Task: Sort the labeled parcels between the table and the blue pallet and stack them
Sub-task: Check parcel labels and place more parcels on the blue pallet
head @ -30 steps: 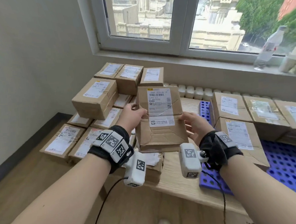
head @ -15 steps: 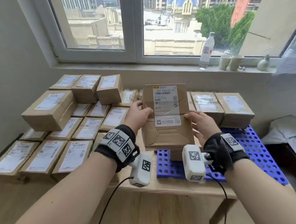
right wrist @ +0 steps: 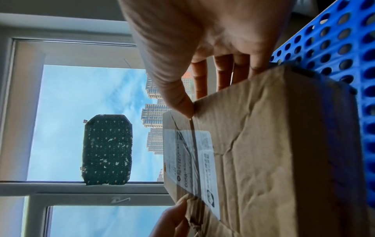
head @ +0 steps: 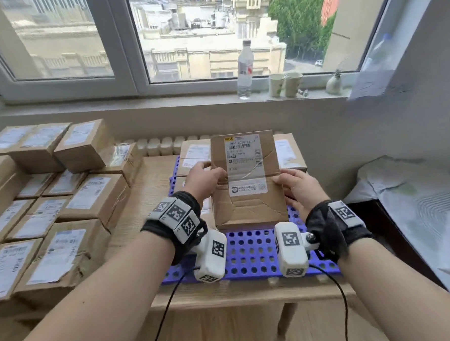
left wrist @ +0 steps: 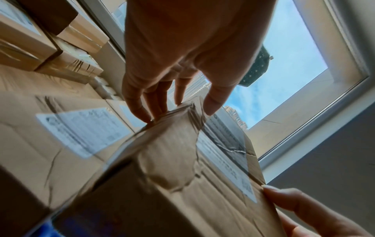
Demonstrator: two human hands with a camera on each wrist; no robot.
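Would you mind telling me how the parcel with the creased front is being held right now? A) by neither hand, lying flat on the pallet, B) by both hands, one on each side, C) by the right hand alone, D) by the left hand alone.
B: the left hand and the right hand each grip one side of the parcel, held up over the blue pallet.

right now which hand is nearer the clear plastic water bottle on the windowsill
Right. The right hand grips the held brown cardboard parcel almost below the clear plastic water bottle; the left hand grips it further left.
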